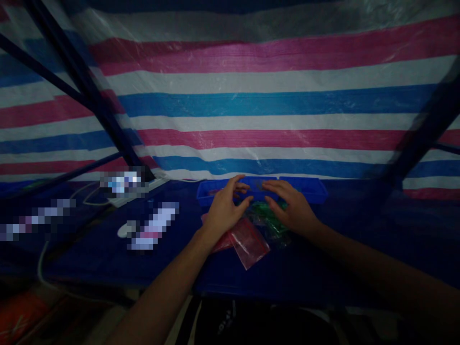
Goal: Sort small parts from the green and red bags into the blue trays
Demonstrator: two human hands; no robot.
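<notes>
My left hand (225, 206) and my right hand (291, 207) meet over the middle of a dark blue table, fingers curled towards each other as if pinching a small clear plastic bag (256, 187); the dim light hides what is in it. Under my left hand lies a red plastic bag (249, 244). Beneath my right hand sits a green plastic bag (273, 223). Just behind both hands stands a shallow blue tray (309, 189).
A striped pink, white and blue tarp (251, 105) hangs behind the table. Dark poles (82, 81) slant at the left and right. White cables and blurred-out items (154, 225) lie on the left of the table. The table's front edge (251, 287) is near me.
</notes>
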